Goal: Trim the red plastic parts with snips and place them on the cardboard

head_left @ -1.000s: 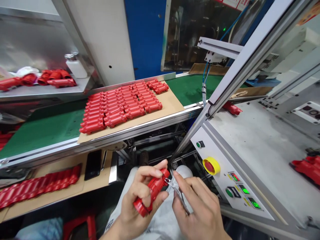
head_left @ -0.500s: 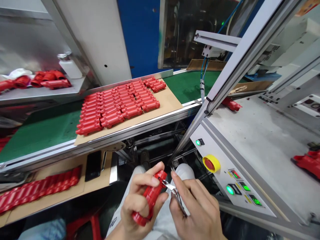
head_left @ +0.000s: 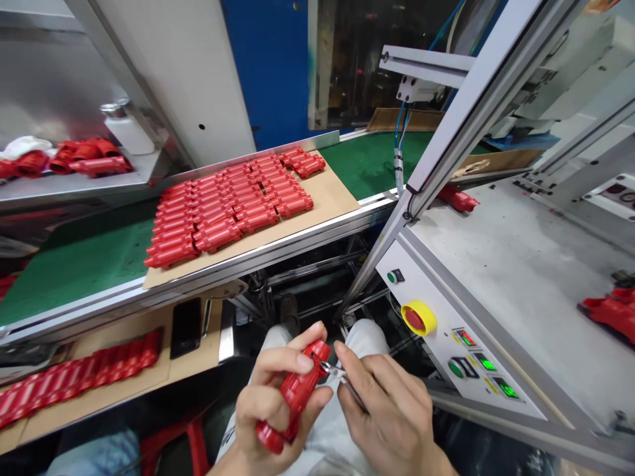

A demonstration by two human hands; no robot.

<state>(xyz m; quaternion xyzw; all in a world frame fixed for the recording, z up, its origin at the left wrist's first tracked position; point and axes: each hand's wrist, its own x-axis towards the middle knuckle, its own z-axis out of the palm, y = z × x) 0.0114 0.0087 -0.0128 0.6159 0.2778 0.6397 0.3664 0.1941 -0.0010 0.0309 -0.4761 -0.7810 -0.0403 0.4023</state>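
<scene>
Above my lap, my left hand [head_left: 270, 390] grips a red plastic part [head_left: 299, 391], tubular and tilted, with its upper end leaning right. My right hand [head_left: 387, 403] is closed around small metal nippers [head_left: 336, 372]. The tips of the nippers touch the red part near its upper end, beside my left thumb. Most of the nippers' handles are hidden by my right fingers. Beyond my hands, rows of like red parts [head_left: 233, 205] lie on a cardboard sheet [head_left: 330, 192] over the green conveyor belt [head_left: 89, 248].
At lower left, a shelf carries a row of red parts [head_left: 84, 373] and a black phone [head_left: 185, 327]. On the right stands a control panel with a yellow-ringed red button [head_left: 417, 318], next to a metal upright [head_left: 446, 132]. A white bottle [head_left: 127, 129] stands on the steel ledge.
The view has shifted slightly. The nippers stay against the red part and look more closed than before. Green lights on the control panel have gone dim.
</scene>
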